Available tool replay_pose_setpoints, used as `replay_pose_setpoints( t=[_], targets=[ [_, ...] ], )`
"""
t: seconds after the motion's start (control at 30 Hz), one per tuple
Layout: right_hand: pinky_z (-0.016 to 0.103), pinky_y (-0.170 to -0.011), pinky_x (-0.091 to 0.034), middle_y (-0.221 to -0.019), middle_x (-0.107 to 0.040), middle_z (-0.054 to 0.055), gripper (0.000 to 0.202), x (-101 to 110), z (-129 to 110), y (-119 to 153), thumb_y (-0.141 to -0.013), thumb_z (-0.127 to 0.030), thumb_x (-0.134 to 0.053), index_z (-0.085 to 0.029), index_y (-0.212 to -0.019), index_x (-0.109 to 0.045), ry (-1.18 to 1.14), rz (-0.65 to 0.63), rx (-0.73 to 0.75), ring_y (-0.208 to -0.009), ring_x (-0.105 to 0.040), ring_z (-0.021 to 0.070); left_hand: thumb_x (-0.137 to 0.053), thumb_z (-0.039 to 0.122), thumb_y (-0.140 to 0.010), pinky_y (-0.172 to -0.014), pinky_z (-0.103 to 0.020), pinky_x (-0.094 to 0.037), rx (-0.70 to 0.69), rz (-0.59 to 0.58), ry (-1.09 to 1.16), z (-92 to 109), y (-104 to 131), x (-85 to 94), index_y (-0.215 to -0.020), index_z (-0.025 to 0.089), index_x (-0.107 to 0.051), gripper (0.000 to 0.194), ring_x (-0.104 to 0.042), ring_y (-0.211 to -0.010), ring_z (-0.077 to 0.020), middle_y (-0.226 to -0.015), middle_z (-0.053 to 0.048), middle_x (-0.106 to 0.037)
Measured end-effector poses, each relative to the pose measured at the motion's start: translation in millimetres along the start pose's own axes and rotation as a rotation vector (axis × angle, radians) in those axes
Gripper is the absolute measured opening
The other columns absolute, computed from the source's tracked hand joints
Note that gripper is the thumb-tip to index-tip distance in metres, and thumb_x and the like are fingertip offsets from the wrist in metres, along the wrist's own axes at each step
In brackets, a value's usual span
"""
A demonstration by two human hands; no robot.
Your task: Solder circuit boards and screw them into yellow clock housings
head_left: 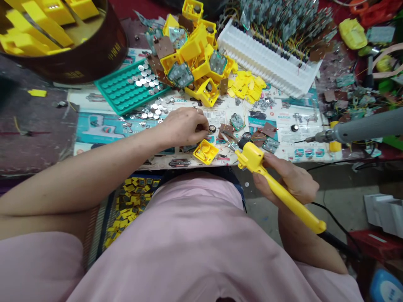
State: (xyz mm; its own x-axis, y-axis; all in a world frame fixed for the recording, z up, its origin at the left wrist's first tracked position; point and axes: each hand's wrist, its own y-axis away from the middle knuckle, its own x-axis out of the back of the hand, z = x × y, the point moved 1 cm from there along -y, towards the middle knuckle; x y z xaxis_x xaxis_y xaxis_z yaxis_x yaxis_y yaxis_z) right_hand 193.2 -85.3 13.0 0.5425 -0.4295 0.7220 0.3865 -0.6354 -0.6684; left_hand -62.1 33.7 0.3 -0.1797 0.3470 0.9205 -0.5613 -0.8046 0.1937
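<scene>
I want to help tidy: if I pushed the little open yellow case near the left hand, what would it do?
The yellow case would probably slide, not roll, since it's square-sided. It's likely light, because its walls look thin and plastic.

The printed sheet (pixel 305 140) covering the bench bears dark capitals (pixel 180 100) at its upper middle that end in "LOCK". Farther right, red capitals (pixel 284 118) seem to read "CLOCK" or "GLOCK"; the first letter is too blurred to settle. The digits by the barcode (pixel 218 114) and the gold lettering on the brown tin (pixel 107 69) are illegible.
</scene>
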Motion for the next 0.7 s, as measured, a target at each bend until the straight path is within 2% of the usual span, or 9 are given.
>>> replay_pose_setpoints(
  t=[0.1,0.23,0.33,0.4,0.5,0.7],
  targets=[
    [0.021,-0.066,-0.061,-0.085,-0.078,0.001,0.051,-3,-4,-5,-0.08,-0.022,-0.077,-0.018,-0.128,-0.061,-0.044,-0.016,0.098,-0.067,-0.074,0.0149,-0.055,0.03,-0.083,-0.082,-0.027,-0.048,0.017,0.014,0.048,-1,0,-0.6,-0.095,0.019,-0.076,0.027,-0.068,-0.091,-0.0187,-0.096,-0.004,-0.075],
    [0.019,-0.07,-0.06,-0.084,-0.078,0.002,0.043,-5,-9,-9,-0.079,-0.017,-0.077,-0.016,-0.12,-0.063,-0.031,-0.053,0.137,-0.069,-0.074,0.0135,-0.056,0.028,-0.082,-0.084,-0.03,-0.05,0.011,0.073,0.084,-1,1,-5.1,-0.092,0.016,-0.076,0.025,-0.068,-0.092,-0.0204,-0.101,-0.007,-0.073],
    [0.018,-0.072,-0.061,-0.084,-0.078,0.001,0.038,-5,-10,-8,-0.081,-0.018,-0.075,-0.016,-0.117,-0.062,-0.013,-0.065,0.126,-0.07,-0.074,0.0127,-0.056,0.025,-0.081,-0.088,-0.032,-0.05,-0.09,0.192,0.11,-2,1,-8.7,-0.083,0.013,-0.074,0.022,-0.068,-0.094,-0.021,-0.105,-0.009,-0.072],
    [0.019,-0.074,-0.061,-0.086,-0.078,0.001,0.036,-4,-10,-6,-0.082,-0.017,-0.074,-0.016,-0.116,-0.061,-0.012,-0.06,0.12,-0.072,-0.075,0.0127,-0.055,0.024,-0.08,-0.09,-0.032,-0.05,-0.173,0.225,0.12,-3,0,-9.4,-0.076,0.014,-0.073,0.02,-0.068,-0.094,-0.0206,-0.105,-0.008,-0.073],
    [0.019,-0.076,-0.061,-0.089,-0.079,0.002,0.035,-4,-10,-5,-0.082,-0.016,-0.074,-0.016,-0.115,-0.061,-0.033,-0.068,0.118,-0.074,-0.075,0.0124,-0.055,0.021,-0.079,-0.084,-0.029,-0.05,-0.226,0.181,0.127,-4,-4,-7.8,-0.072,0.015,-0.07,0.018,-0.069,-0.089,-0.018,-0.096,-0.005,-0.075],
    [0.021,-0.073,-0.062,-0.086,-0.078,0.003,0.034,-4,-12,-7,-0.081,-0.013,-0.074,-0.014,-0.113,-0.062,-0.067,-0.089,0.141,-0.072,-0.074,0.0128,-0.058,0.023,-0.077,-0.076,-0.026,-0.05,-0.195,0.163,0.135,-5,-7,-5.5,-0.073,0.014,-0.071,0.017,-0.071,-0.086,-0.0173,-0.089,-0.005,-0.076]
  ],
)
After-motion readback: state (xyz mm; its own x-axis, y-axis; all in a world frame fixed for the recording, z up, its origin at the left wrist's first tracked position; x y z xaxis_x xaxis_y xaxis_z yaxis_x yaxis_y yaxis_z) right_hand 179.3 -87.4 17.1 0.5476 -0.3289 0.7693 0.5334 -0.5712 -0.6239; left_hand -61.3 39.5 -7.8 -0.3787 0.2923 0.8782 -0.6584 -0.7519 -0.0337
